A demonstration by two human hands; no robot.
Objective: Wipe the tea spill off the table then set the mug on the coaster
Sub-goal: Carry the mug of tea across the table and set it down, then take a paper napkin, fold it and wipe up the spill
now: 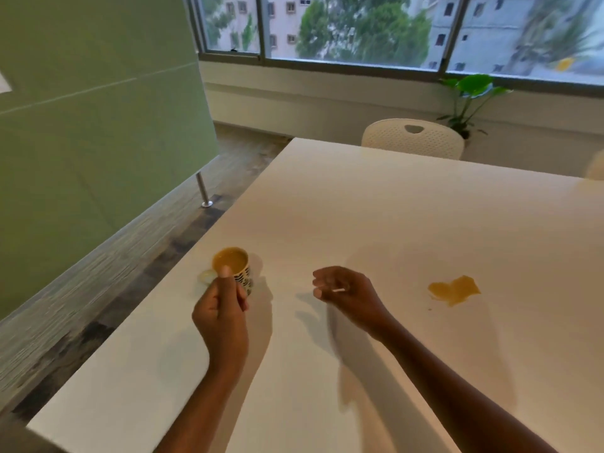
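A small mug (243, 277) with a dark leaf pattern and a pale handle stands near the left edge of the white table (392, 207). It is full of yellow-brown tea. My left hand (222, 317) grips it from the near side, thumb on the rim. An orange-brown tea spill (454, 291) lies on the table to the right. My right hand (346, 295) hovers between mug and spill, fingers curled on a thin white cloth (354, 361) that hangs blurred beneath it. I see no coaster.
A white perforated chair (413, 137) stands at the table's far edge, with a potted plant (470, 99) behind it under the window. A green partition (98, 142) on a metal foot (204, 191) runs along the left, over wood flooring.
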